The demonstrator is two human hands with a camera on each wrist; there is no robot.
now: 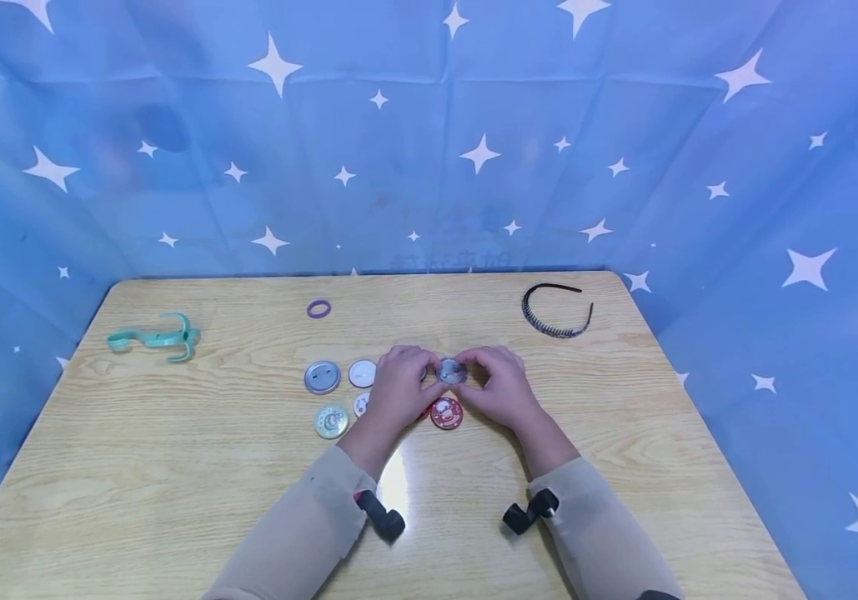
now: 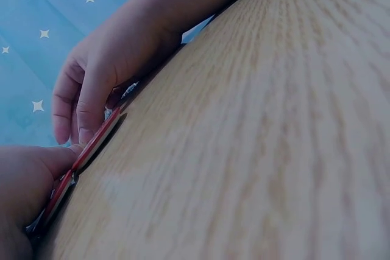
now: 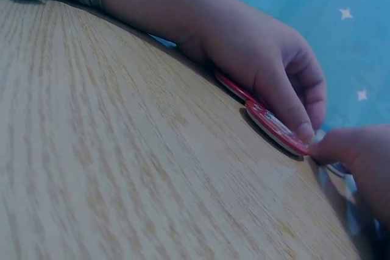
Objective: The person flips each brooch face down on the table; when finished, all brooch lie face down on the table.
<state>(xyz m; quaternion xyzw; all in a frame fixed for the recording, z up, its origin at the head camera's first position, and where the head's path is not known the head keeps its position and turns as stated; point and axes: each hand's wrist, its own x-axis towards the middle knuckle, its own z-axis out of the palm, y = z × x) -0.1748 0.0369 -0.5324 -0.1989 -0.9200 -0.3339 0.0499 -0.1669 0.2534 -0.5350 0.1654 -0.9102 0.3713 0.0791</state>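
As hands (image 1: 401, 387) (image 1: 501, 388) pinch it, a badge (image 1: 452, 372) lies between.

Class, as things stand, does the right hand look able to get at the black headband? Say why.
Probably yes: the black headband lies beyond the right hand, toward its right, and nothing visible stands between them. The hand would likely first need to release the silver badge it pinches.

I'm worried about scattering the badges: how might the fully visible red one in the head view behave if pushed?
The red badge would probably slide rather than roll, since it lies flat on the table. Its thin edge suggests little weight, and its even, unbent rim suggests stiffness.
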